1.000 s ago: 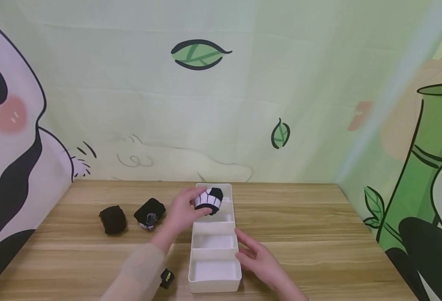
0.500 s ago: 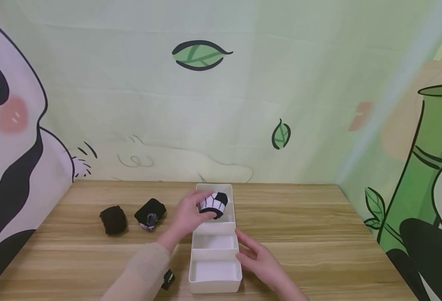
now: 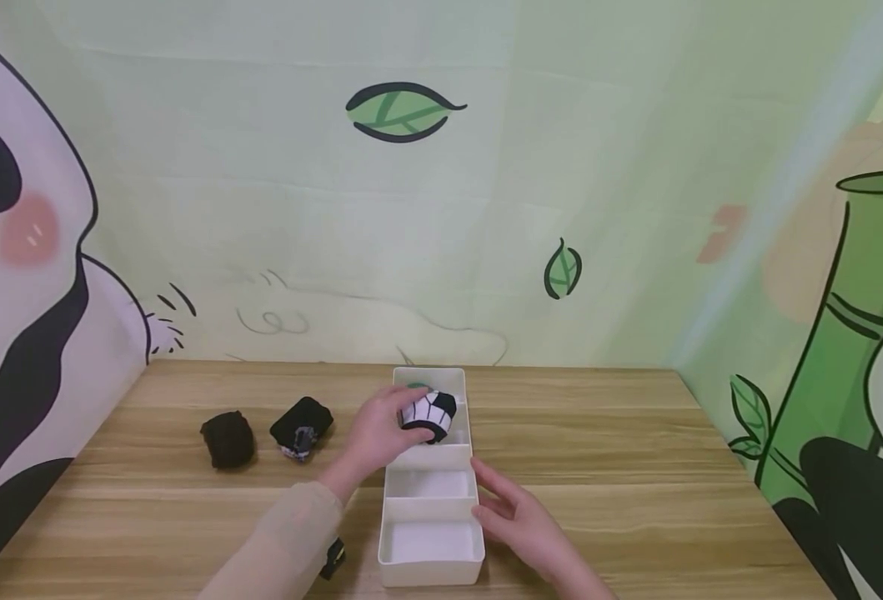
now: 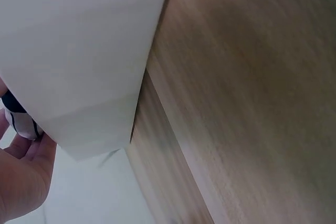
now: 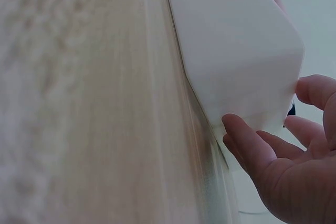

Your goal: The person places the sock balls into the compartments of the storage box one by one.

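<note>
Between the thumb and fingers of my left hand [image 3: 376, 429] is a black-and-white bundled sock [image 3: 428, 415]. It is over the far part of a long white divided box [image 3: 432, 573], and I cannot tell if it touches the bottom. In the left wrist view, the sock [image 4: 23, 124] shows only partly past the box wall [image 4: 79, 72]. My right hand [image 3: 519, 518] touches the box's right side with loosely bent fingers. In the right wrist view, that hand's fingers [image 5: 249, 145] lie along the outer wall.
Two dark bundled socks, one plain [image 3: 228, 439] and one with a grey patch [image 3: 302, 427], lie on the wooden table [image 3: 636, 467] to the left. A small black-and-yellow item [image 3: 333, 558] is partly behind the left sleeve. A printed cloth backdrop [image 3: 441, 208] stands behind the table.
My left hand has moved slightly right and nearer with the sock, lower over the box. A small green patch now shows by its fingers. My right hand stays at the box's side.
</note>
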`<state>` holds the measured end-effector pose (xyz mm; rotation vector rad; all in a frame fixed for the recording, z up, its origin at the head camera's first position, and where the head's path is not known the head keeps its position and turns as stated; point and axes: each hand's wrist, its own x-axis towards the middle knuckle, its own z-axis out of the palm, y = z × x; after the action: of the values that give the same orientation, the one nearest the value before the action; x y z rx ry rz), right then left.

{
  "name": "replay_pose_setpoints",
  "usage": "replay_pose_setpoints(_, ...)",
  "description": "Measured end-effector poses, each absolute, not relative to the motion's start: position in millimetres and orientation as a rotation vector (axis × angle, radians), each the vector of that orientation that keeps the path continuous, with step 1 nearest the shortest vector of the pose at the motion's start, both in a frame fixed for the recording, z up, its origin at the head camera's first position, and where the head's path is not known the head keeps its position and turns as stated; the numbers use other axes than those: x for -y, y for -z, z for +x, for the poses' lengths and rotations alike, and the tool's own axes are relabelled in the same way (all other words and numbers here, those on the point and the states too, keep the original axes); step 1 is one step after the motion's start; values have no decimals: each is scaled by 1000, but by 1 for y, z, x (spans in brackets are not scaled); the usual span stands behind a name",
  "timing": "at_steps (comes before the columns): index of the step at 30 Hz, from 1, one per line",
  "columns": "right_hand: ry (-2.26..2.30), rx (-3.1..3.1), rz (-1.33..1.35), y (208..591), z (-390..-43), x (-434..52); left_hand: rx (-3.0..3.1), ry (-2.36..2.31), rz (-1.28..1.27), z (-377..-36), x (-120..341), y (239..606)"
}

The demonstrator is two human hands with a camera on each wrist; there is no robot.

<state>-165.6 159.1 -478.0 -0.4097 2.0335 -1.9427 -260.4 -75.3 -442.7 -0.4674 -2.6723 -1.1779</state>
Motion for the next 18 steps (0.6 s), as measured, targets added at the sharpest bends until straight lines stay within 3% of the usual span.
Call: replay_pose_setpoints(18,1910,-2069,-395,479,-166,-161,2669,1109,-513,-263,72,448)
